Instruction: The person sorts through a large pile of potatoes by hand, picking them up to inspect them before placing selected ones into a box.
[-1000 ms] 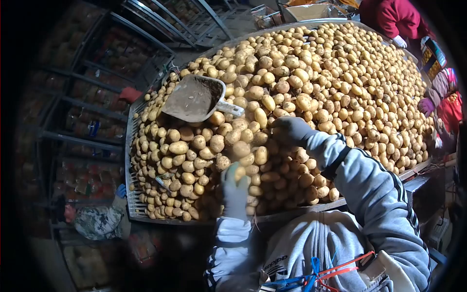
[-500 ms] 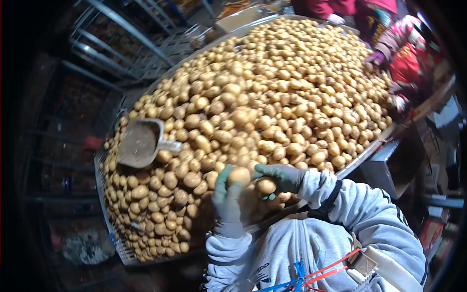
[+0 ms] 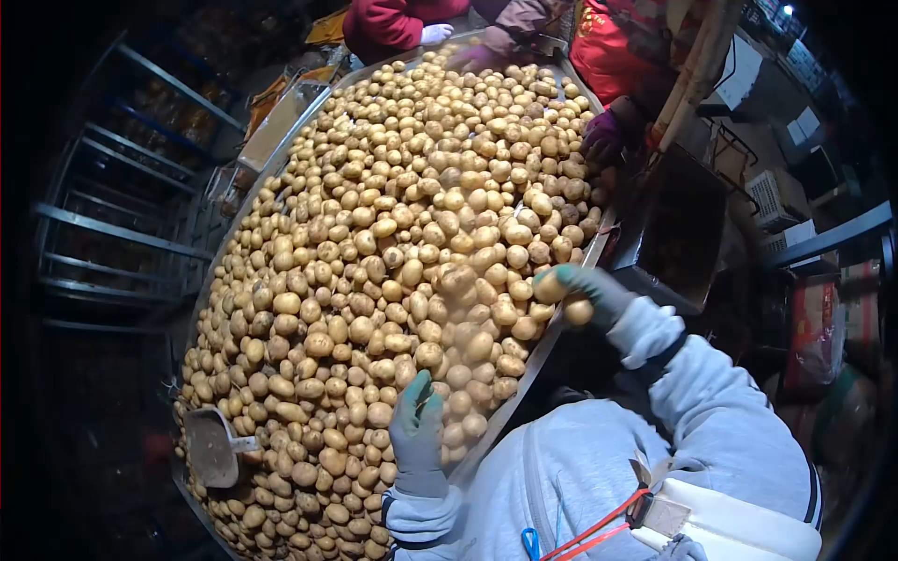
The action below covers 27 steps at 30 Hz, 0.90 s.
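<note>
A wide heap of potatoes (image 3: 360, 327) fills the large sorting table in front of me. My left hand (image 3: 417, 432), in a grey-green glove, rests low over the near side of the heap, thumb and fingers apart, with no potato visible in it. Farther right, at the table's near edge, my gloved right hand (image 3: 599, 292) is closed round potatoes; one potato (image 3: 549, 287) shows at its fingertips and a second potato (image 3: 578, 309) sits below the fingers. A scoop (image 3: 212, 449) with a short pale handle lies on the heap at the far left.
A metal rim (image 3: 528, 379) borders the table close to my body. Across the far end, a co-worker's white-gloved hand (image 3: 436, 35) and a purple-gloved hand (image 3: 603, 138) are at the heap. A dark box (image 3: 669, 234) stands at right; metal racks (image 3: 122, 234) stand at left.
My view has swung right, so the scoop sits lower left. The potato in my left hand is gone from it. My right hand has moved away to the right, still holding potatoes.
</note>
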Tool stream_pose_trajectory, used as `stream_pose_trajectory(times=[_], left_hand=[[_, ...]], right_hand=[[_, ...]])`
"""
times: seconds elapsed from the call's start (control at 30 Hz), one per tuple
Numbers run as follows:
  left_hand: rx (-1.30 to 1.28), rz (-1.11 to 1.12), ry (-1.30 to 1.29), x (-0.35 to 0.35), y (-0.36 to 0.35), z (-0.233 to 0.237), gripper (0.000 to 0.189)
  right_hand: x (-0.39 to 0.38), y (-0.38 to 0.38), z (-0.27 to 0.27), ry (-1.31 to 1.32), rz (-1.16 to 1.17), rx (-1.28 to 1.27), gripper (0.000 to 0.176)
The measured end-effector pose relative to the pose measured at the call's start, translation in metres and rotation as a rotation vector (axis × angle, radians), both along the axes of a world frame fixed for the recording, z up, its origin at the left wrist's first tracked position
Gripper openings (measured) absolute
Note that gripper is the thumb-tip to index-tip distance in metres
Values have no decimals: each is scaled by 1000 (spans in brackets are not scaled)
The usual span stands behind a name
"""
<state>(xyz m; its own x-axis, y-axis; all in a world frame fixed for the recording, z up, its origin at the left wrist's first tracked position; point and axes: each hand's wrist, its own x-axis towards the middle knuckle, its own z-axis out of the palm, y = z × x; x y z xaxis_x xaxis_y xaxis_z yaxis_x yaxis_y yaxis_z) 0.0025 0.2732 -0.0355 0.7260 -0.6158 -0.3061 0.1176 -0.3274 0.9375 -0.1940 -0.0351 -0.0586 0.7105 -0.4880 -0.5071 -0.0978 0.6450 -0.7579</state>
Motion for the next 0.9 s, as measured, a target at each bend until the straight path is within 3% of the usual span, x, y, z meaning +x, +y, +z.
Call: stream_pose_trajectory(times=[0.03, 0.1, 0.17, 0.23, 0.27, 0.33, 0.43, 0.5, 0.57, 0.63, 0.7, 0.77, 0.87, 0.9], left_hand=[[9, 38, 48, 1, -1, -2, 43], [2, 139, 107, -1, -6, 12, 44], [-1, 186, 23, 9, 7, 0, 43], [96, 211, -56, 25, 18, -6, 40], [101, 224, -81, 29, 19, -10, 40], [174, 208, -167, 27, 10, 3, 42], [52, 248, -55, 31, 2, -33, 36], [223, 91, -289, 17, -24, -10, 35], [240, -12, -445, 4, -27, -8, 36], [228, -36, -289, -7, -19, -12, 35], [265, 20, -248, -18, -12, -6, 36], [245, 54, -262, -22, 7, -9, 37], [204, 177, -216, -23, 39, -25, 38], [208, 195, -202, -23, 45, -25, 38]], right_hand=[[-29, -24, 9, 103, -91, -20, 36], [-87, -72, -11, -5, -252, -39, 37], [-150, -134, -33, 236, -254, -596, 35], [-185, -172, -31, 541, -270, -784, 40], [-198, -196, -44, 528, -267, -828, 41], [-172, -194, -37, 546, -343, -867, 40], [-99, -164, -47, 267, -104, -651, 36], [-42, -129, -45, 165, 33, -493, 35], [9, -99, -47, 108, 136, -553, 37], [52, -76, -44, 56, 296, -525, 41], [90, -51, -37, 45, 370, -558, 45], [124, -34, -44, 41, 478, -764, 56], [157, -11, -37, 210, 700, -1123, 63], [167, -8, -41, 242, 676, -1133, 60]])
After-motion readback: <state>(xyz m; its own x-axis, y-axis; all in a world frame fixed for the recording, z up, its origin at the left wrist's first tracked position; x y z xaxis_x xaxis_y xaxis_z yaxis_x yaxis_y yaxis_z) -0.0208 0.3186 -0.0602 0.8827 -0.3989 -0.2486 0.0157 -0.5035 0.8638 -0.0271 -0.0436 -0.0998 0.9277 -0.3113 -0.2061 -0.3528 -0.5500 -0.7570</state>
